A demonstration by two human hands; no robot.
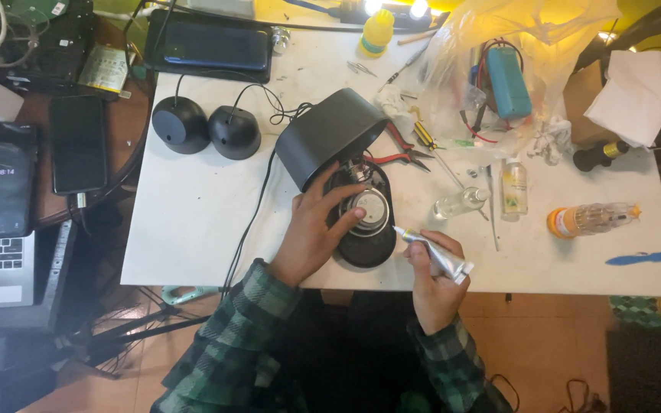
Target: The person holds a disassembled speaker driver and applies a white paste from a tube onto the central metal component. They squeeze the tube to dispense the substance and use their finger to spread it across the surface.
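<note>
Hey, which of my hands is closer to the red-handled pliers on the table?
Left. Your left hand rests on the open speaker, just below and left of the pliers. Your right hand, holding the glue tube, sits farther down near the table edge.

left hand [311, 233] on speaker [361, 218], right hand [431, 283] gripping tube [434, 250]

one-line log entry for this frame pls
left hand: steadies speaker driver | right hand: holds glue tube, nozzle at driver rim
</note>
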